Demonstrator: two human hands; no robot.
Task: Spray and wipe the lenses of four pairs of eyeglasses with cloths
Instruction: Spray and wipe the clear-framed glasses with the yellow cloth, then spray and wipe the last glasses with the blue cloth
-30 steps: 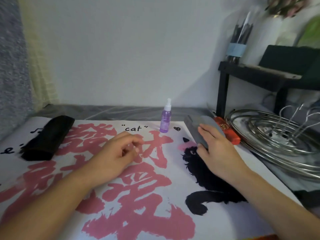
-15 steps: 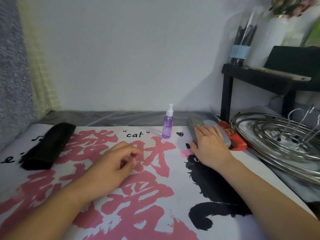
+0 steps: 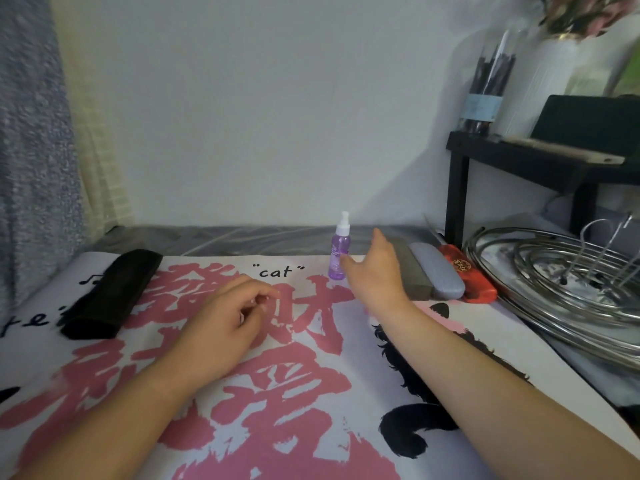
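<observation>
Left hand [image 3: 225, 327] rests on the tabletop mat [image 3: 304, 393] near centre, fingers loosely curled inward, nothing visibly held. Right hand [image 3: 375, 271] is raised at about 1 o'clock from the left, fingers extended and spread, the fingertips just beside the spray bottle [image 3: 339, 251]; contact cannot be confirmed.

The spray bottle, purple with a white nozzle, stands upright at 12 o'clock near the mat's far edge. Immediately at its 3 o'clock lie three cases side by side, touching: a dark grey case [image 3: 414, 275], partly behind the right hand, a light grey case [image 3: 438, 271], and a red case [image 3: 465, 277]. A black pouch [image 3: 110, 292] lies at 10 o'clock, well apart from the hands. No eyeglasses or cloths are exposed.

At 3 o'clock, coiled metal rings [image 3: 554, 289] sit beside a black shelf [image 3: 540, 161].
</observation>
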